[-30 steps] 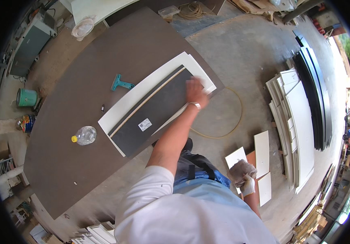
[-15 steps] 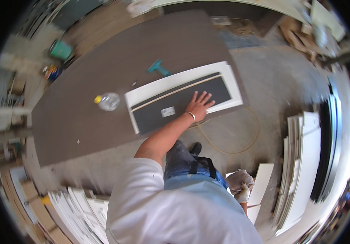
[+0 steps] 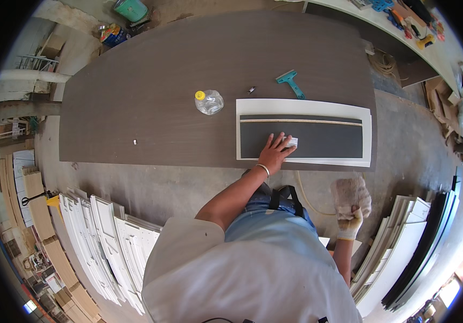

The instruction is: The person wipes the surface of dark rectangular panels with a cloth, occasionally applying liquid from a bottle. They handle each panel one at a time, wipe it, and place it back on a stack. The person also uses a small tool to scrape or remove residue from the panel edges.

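Left hand (image 3: 273, 155) at one label (image 3: 293, 142); right hand (image 3: 351, 222) gripping one cloth (image 3: 351, 195).

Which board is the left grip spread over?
The dark board, topmost under the left grip, with a pale strip along it; the larger white board beneath shows around its edges.

A rectangular dark-grey panel (image 3: 328, 141) lies flat with its long sides running left to right, a pale strip (image 3: 317, 123) along it near the far edge and a partly covered white label (image 3: 294, 142) near its middle. Beneath it, a larger white panel (image 3: 301, 108) shows as a border all round, widest at the far side. A greyish-brown fuzzy cloth (image 3: 350, 192) spreads upward, bunched at its lower end.
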A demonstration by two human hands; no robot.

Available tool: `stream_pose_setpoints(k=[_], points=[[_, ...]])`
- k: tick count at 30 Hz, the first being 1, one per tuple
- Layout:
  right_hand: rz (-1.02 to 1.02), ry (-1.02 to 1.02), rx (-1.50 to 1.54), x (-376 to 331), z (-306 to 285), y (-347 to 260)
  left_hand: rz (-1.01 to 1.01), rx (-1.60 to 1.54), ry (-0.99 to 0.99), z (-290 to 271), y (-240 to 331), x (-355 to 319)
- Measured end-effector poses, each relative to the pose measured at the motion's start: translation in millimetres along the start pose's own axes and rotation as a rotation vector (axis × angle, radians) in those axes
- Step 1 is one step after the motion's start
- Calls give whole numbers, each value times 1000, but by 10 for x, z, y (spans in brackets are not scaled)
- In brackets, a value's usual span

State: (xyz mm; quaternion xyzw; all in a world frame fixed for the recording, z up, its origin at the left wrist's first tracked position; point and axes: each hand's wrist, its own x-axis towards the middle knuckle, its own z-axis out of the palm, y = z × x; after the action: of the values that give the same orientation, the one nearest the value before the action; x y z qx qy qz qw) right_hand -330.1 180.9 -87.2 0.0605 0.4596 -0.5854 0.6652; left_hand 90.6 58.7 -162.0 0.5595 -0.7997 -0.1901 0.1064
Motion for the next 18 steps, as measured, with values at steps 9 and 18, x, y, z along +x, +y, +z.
stream_pose_setpoints(k=[9,18], points=[[206,-90,-2,285,1715,986,-880,-622,819,-865,-1922,-638],[360,-324,-6,761,3113,1811,-345,-389,265,-1681,-2955,-170]])
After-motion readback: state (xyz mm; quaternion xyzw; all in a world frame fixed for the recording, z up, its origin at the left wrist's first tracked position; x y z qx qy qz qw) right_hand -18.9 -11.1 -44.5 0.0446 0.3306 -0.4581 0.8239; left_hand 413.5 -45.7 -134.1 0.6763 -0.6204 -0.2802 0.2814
